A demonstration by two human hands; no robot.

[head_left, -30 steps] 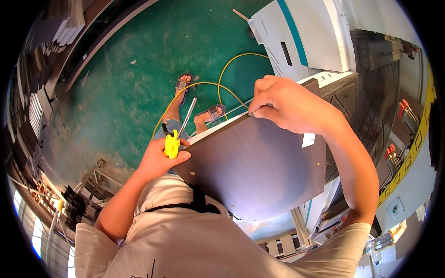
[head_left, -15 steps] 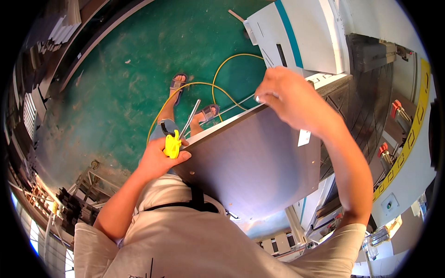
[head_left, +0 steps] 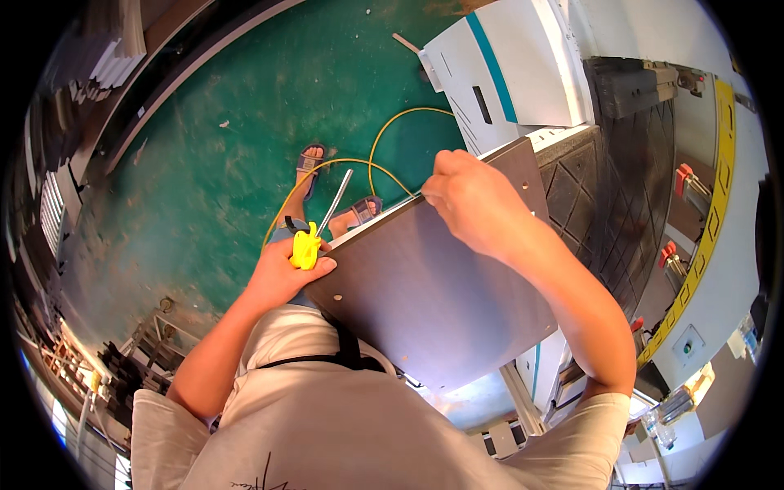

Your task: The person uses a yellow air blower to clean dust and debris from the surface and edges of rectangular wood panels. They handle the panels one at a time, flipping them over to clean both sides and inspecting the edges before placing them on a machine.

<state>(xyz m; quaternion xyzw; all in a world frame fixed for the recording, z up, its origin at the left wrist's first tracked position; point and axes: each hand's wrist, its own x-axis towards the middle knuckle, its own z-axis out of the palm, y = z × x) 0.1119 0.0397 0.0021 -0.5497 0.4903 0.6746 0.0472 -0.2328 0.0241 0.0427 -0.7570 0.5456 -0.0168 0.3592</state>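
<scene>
Up at the board's far edge, the right hand (head_left: 474,204) curls its fingers (head_left: 437,196) closed over the rim of the dark brown panel (head_left: 433,294), pinching it near a corner. Lower left of those fingers, the left hand (head_left: 282,273) is wrapped shut around a yellow-handled air blow gun (head_left: 307,249), thumb pressed on the panel's near corner; its metal nozzle (head_left: 336,200) points away from the knuckles, and a yellow hose (head_left: 384,143) loops over the green floor (head_left: 220,163) beyond.
</scene>
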